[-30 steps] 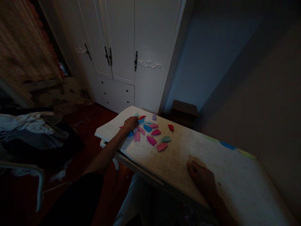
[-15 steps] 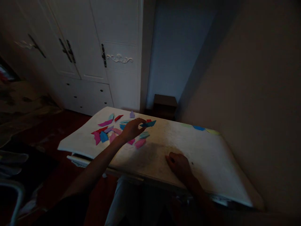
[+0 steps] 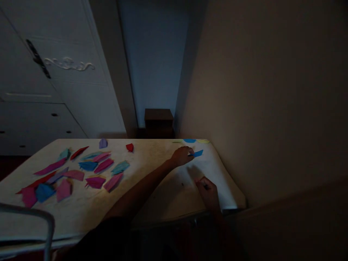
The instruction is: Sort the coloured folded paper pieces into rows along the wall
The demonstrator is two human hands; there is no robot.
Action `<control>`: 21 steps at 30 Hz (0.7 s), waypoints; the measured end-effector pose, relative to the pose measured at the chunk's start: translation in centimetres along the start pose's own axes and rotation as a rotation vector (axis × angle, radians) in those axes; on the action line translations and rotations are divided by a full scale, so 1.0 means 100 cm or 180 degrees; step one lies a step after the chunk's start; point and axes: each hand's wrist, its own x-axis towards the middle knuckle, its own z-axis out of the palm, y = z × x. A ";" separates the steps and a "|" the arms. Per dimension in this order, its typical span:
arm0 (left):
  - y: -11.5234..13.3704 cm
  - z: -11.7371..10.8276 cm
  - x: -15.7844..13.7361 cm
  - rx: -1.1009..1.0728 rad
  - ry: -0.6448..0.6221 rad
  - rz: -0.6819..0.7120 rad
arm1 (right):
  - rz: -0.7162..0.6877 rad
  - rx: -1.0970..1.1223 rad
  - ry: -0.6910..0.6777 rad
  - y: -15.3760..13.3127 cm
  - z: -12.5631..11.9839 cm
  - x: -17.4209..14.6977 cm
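My left hand [image 3: 182,156] is closed on a blue piece of folded paper [image 3: 198,153], pinching its left end above the table's right part. The paper is flat and slanted, like a small folded boat. Nearer the front edge, my right hand [image 3: 208,191] is curled with thumb and fingers together. Whether anything is inside it I cannot make out. Beyond my left hand, a blue paper piece [image 3: 189,140] and a yellow-green one [image 3: 203,141] lie at the far edge.
Several folded papers, such as a magenta one [image 3: 95,182] and a teal one [image 3: 120,167], lie spread over the left part of the white table [image 3: 152,148]. A wall [image 3: 261,108] borders the right side. A curved metal rail [image 3: 27,210] stands at lower left.
My left hand has carried the blue paper from beside the pile to the table's right part. My view has turned right. The right hand stays curled, low over the table.
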 end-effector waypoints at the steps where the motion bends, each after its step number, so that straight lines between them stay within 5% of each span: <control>1: 0.003 0.013 0.013 0.0022 -0.0047 -0.0022 | 0.0080 0.0124 0.0089 0.000 -0.002 0.000; 9: 0.023 0.073 0.073 0.0333 -0.0102 -0.0267 | 0.0307 0.0440 -0.0204 0.002 0.008 0.005; 21: 0.024 0.087 0.093 0.0602 -0.0097 -0.0460 | 0.0419 0.0536 -0.0308 0.002 0.008 0.004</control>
